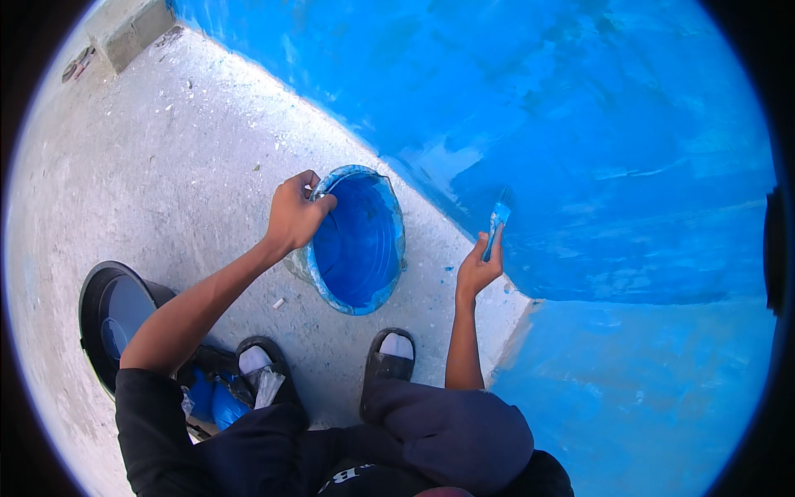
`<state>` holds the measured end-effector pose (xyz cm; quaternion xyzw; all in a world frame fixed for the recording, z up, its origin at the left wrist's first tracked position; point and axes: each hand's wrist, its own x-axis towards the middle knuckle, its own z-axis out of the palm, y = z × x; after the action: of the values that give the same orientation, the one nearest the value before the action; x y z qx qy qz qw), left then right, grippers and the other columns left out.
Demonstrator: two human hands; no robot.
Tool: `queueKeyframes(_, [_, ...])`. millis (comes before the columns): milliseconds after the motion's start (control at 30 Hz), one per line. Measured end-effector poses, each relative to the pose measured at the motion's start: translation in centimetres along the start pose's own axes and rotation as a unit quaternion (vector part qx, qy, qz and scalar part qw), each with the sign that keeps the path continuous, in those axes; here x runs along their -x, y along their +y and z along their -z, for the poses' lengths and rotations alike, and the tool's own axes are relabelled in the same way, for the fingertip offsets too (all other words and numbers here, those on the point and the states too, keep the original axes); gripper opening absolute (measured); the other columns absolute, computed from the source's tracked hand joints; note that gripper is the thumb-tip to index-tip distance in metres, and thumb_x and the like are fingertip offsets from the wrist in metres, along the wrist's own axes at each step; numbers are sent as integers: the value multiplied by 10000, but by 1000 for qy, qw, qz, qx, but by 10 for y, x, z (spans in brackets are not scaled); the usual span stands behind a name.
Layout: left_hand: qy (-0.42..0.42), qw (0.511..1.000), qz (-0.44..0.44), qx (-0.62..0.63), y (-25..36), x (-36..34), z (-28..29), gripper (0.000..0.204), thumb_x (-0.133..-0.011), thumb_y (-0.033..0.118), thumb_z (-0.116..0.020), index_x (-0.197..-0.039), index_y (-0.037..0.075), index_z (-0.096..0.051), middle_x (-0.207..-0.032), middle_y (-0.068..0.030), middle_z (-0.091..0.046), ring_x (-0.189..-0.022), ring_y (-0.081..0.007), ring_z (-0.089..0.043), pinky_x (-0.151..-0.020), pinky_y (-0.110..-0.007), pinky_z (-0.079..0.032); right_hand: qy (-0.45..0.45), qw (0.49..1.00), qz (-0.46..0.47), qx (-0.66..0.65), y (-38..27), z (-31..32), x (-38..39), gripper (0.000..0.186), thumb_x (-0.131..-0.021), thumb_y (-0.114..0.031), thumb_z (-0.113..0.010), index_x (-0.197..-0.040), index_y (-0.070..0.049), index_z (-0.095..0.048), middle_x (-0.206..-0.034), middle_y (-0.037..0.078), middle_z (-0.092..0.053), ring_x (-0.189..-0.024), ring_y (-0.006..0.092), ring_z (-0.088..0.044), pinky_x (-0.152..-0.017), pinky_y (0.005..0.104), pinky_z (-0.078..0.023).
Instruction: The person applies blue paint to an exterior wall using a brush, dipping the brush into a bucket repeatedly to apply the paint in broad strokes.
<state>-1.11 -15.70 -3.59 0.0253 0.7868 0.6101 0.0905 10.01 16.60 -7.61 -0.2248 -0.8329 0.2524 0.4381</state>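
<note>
My left hand (300, 214) grips the rim of a paint-smeared bucket (358, 240), tilted toward me, with blue paint coating its inside. My right hand (482, 267) holds a small paintbrush (498, 214) by the handle, its blue-stained bristles pointing up, close to the blue painted wall (588, 108). I cannot tell whether the bristles touch the wall.
A black tub (93, 323) with liquid stands at lower left, with blue plastic items (225, 404) beside it. My sandaled feet are on the pale concrete floor (166, 166). A lighter blue surface (629, 373) lies at lower right. A concrete block (137, 37) sits at top left.
</note>
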Motion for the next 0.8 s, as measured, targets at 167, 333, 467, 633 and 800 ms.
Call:
queueKeyframes(167, [-1, 1000, -1, -9, -4, -2, 0, 194, -699, 181, -679, -726, 23, -569, -559, -86, -576, -493, -147, -506, -496, -328, -399, -54, 997, -5, 47, 13, -9, 5, 418, -928, -98, -604, -1339, -25, -573, -956, 194, -684, -791, 277, -661, -681, 394, -485])
queueKeyframes(333, [1, 1000, -7, 4, 1, -2, -6, 197, -698, 181, -680, -726, 25, -563, -560, -87, -569, -485, -149, -485, -497, -331, -392, -242, 948, -132, 160, 69, -31, 27, 416, -906, -56, -579, -1323, -56, -592, -833, 182, -690, -749, 328, -666, -671, 425, -489])
queueKeyframes(467, [0, 1000, 0, -10, -2, 1, -2, 185, -703, 168, -677, -729, 19, -571, -566, -93, -573, -488, -150, -496, -496, -330, -396, -285, 944, -148, 73, 71, -36, 36, 416, -925, -90, -572, -1340, -64, -578, -834, 165, -720, -742, 266, -688, -722, 354, -509])
queueKeyframes(633, [-3, 1000, -6, 4, -8, -3, 3, 183, -708, 167, -673, -741, 15, -575, -570, -99, -575, -503, -150, -510, -501, -330, -402, -293, 950, -107, -20, 46, -38, 34, 415, -945, -118, -575, -1355, -55, -562, -835, 126, -724, -761, 175, -665, -710, 335, -483])
queueKeyframes(800, [5, 1000, 5, 2, -11, -1, 0, 192, -707, 172, -674, -755, 14, -577, -573, -101, -577, -509, -156, -515, -508, -334, -409, -111, 967, -225, -49, 86, 6, 22, 387, -965, -94, -552, -1338, 6, -561, -853, 102, -699, -795, 148, -626, -746, 313, -464])
